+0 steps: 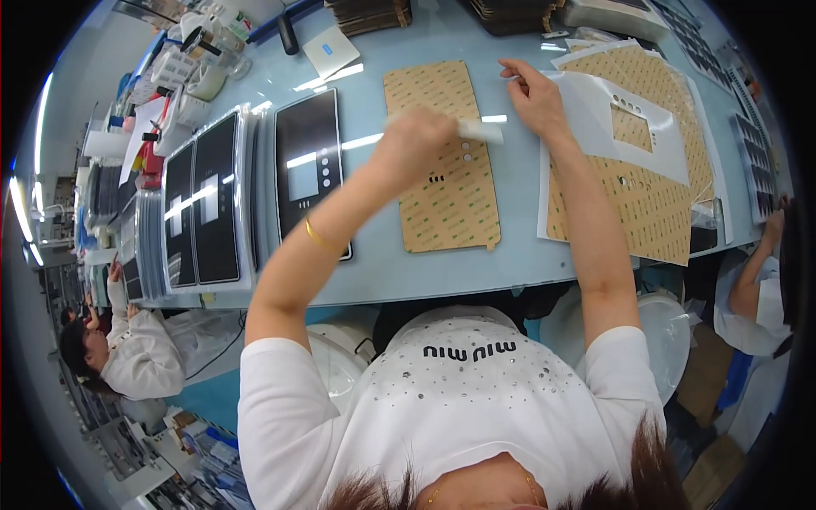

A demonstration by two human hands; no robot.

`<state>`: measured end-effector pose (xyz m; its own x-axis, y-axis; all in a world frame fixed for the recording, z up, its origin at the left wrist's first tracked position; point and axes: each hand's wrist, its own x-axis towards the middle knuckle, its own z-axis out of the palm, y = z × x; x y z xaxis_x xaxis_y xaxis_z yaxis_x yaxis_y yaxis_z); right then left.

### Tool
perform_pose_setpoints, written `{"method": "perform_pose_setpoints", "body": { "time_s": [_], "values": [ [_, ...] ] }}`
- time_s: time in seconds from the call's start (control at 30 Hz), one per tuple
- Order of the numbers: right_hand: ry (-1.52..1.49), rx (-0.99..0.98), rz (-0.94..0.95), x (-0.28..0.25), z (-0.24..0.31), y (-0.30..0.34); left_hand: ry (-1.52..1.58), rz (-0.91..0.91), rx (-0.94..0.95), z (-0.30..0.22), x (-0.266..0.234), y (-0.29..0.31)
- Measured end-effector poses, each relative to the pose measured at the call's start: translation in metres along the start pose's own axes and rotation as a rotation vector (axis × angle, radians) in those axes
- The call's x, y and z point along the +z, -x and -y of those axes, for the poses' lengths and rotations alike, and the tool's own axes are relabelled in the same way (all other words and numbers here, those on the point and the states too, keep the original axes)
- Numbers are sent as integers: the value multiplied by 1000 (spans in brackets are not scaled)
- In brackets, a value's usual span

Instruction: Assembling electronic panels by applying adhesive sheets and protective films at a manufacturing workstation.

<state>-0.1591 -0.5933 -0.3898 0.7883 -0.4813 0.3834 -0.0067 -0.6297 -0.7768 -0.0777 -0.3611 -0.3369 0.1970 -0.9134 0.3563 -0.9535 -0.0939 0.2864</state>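
A tan panel, backed with patterned adhesive paper, lies flat on the table in front of me. Over its middle, my left hand is closed in a fist around a whitish flat piece that sticks out to the right; both are smeared by motion, so its exact kind is unclear. My right hand hovers or rests just right of the panel's far end, fingers loosely bent and apart, with nothing in them. Left of the tan panel lies a black panel with a grey window and several round holes.
Stacked black panels in clear film stand at the left. To the right are tan adhesive sheets and a white cut-out sheet. Brown stacks and a pale card lie at the back. Other people sit at both sides.
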Motion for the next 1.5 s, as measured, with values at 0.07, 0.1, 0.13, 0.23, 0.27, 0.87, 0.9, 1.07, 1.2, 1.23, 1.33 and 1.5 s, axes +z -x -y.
{"method": "perform_pose_setpoints", "body": {
  "time_s": [0.07, 0.1, 0.13, 0.23, 0.27, 0.87, 0.9, 1.07, 1.2, 1.23, 1.33, 1.5],
  "values": [
    [42, -18, 23, 0, 0, -2, 7, -36, 67, -40, -4, 41],
    [44, -24, 29, 1, 0, -3, -14, -88, 88, -57, -5, 63],
    [157, -69, 35, 5, -1, -3, -37, -138, 107, -73, -9, 84],
    [394, -98, 96, 12, 14, -15, -3, -56, -5, -115, -35, 136],
    [522, -72, 151, 16, 19, -18, 22, -48, -50, -126, -39, 152],
    [564, -127, 461, 43, 54, -85, 85, -426, -525, -136, -14, 163],
    [619, -107, 476, 47, 57, -83, 27, -272, -480, -141, -10, 161],
    [502, 71, 470, 34, 59, -96, -69, -21, -468, -146, -3, 146],
    [-403, 234, 482, 1, 81, -93, 85, -122, -531, -129, -9, 148],
    [-401, 220, 483, -10, 99, -87, 88, -274, -588, -121, -16, 144],
    [-586, 70, 406, -36, 153, -60, 171, -464, -676, -97, -49, 125],
    [-595, -127, 342, -58, 190, -35, 919, -559, -606, -71, -80, 89]
  ]
}}
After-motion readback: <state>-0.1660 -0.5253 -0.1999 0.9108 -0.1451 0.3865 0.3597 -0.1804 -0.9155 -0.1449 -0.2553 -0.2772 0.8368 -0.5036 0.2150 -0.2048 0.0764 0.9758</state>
